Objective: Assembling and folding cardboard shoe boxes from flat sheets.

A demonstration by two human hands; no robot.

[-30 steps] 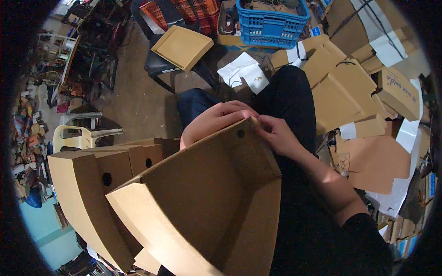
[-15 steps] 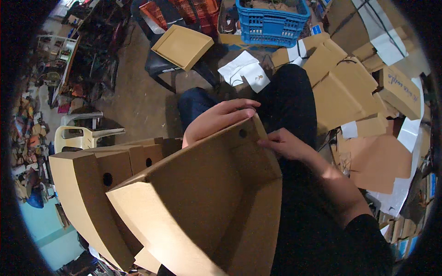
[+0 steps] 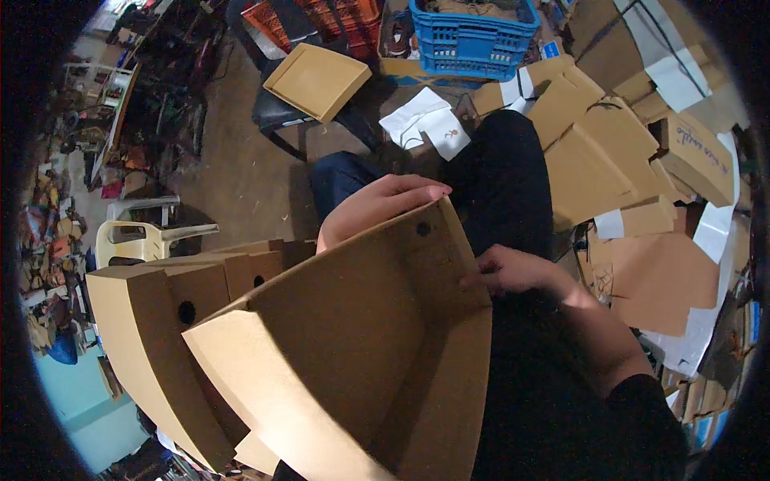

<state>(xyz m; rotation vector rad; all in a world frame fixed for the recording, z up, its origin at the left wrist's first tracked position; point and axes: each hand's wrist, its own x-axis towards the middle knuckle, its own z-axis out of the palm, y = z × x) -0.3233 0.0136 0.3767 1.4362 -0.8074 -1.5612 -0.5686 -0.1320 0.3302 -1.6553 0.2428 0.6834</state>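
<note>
Cardboard box (image 3: pixel 353 353) rests half-formed on the person's lap, walls raised, front still open. Left hand (image 3: pixel 377 208) grips its far wall from outside; right hand (image 3: pixel 513 271) pinches the right wall's edge beside it.

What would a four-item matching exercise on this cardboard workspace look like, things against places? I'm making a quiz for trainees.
Things:
1. left hand
2. right hand
3. blue crate
4. white plastic chair

Places:
A. top of the picture, on the floor
B. over the far top edge of the open cardboard box
C. left of the box stack
D. at the box's right corner edge

Pairs: 1-B, 2-D, 3-A, 4-C
</note>
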